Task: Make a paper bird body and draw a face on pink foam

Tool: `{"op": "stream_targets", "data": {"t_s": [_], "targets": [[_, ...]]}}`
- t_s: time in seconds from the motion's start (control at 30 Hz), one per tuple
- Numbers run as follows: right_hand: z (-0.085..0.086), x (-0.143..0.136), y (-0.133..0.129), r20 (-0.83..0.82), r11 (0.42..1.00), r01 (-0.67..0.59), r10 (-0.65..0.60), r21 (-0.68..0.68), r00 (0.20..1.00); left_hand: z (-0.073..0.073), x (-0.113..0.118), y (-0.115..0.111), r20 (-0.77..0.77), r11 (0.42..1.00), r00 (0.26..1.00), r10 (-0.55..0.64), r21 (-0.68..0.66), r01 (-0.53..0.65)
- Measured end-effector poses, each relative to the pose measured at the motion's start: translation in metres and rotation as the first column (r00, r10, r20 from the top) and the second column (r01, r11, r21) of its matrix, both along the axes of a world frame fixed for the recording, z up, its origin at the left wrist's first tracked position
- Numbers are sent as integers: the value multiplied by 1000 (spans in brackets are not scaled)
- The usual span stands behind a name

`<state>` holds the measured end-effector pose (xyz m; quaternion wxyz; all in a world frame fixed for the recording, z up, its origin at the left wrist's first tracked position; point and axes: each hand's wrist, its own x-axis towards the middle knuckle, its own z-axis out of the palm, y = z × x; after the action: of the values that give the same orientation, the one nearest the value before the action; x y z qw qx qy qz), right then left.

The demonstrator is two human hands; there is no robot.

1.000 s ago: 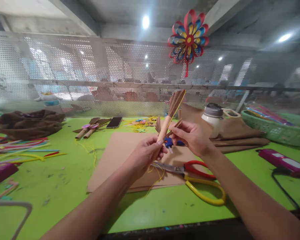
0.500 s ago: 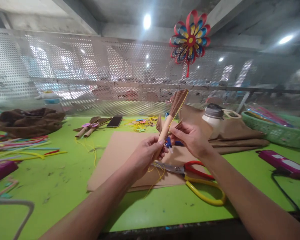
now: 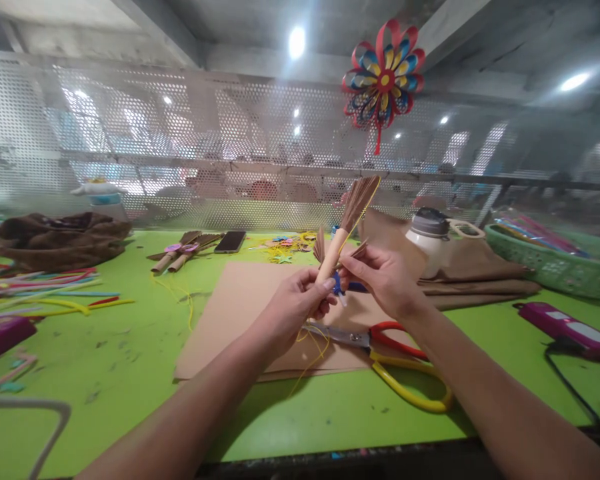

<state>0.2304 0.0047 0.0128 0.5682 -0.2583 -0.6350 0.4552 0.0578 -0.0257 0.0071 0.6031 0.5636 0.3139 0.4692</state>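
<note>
My left hand (image 3: 300, 300) is closed round the lower part of a brown paper roll (image 3: 331, 255), which tilts up to the right and ends in a fringed, pleated top. Yellow string (image 3: 361, 219) runs along the fringe and down the roll. The fingers of my right hand (image 3: 380, 273) pinch a small pleated paper piece (image 3: 356, 253) at the roll's right side. Behind the hands is a blue-tipped glue gun (image 3: 338, 285), partly hidden. Scissors (image 3: 395, 341) with red and yellow handles lie below, on brown paper sheets (image 3: 230, 313).
On the green table (image 3: 130, 373) are a phone (image 3: 230, 242), two finished-looking rolls (image 3: 176, 256), coloured strips (image 3: 45, 293), a brown cloth bag (image 3: 55, 243), a white bottle (image 3: 427, 240), a green basket (image 3: 545, 260) and a purple device (image 3: 567, 328). A paper flower (image 3: 384, 80) hangs above.
The view has shifted very slightly. Both hands keep their hold, and the roll with its fringe has hardly moved.
</note>
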Motion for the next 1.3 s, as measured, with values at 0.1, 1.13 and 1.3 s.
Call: {"op": "stream_targets", "data": {"t_s": [0.1,1.13,1.3], "targets": [[-1,-1,0,-2,1000,-3,3,-5,1000,0,1,-1,-47,998,998,38,42,-36],[-8,-19,-8,-180,996,-32,16,-86,984,1,-2,2,-355,841,790,500,417,-344],[-9,-20,-8,-202,996,-26,10,-80,979,4,-2,1,-396,831,748,532,414,-372]]}}
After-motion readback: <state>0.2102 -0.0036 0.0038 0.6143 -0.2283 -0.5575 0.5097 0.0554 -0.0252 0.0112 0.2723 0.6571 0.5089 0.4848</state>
